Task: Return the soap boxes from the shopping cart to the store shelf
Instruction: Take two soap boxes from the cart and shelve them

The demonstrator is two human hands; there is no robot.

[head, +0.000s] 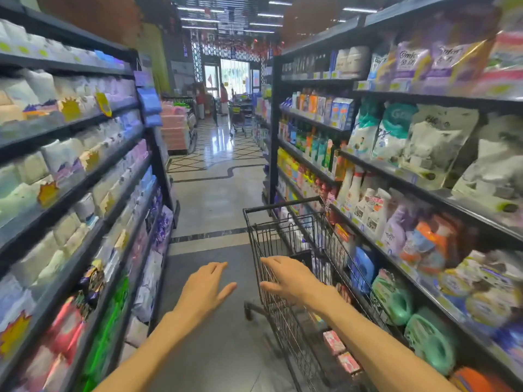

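Observation:
A black wire shopping cart point(285, 239) stands in the aisle against the right-hand shelf point(424, 244). Two pink soap boxes point(334, 342) lie in the cart's near part, below my right forearm. My right hand point(288, 280) reaches over the cart's left side rail with fingers extended, holding nothing. My left hand point(205, 287) hovers over the floor left of the cart, fingers spread and empty. The right shelf carries detergent bottles, refill pouches and green tubs.
Shelving point(70, 193) packed with tissue and pad packs lines the left side. The tiled aisle floor point(215, 199) runs ahead to a stack of pink packs point(175, 131), another cart point(239, 120) and a distant person near the entrance.

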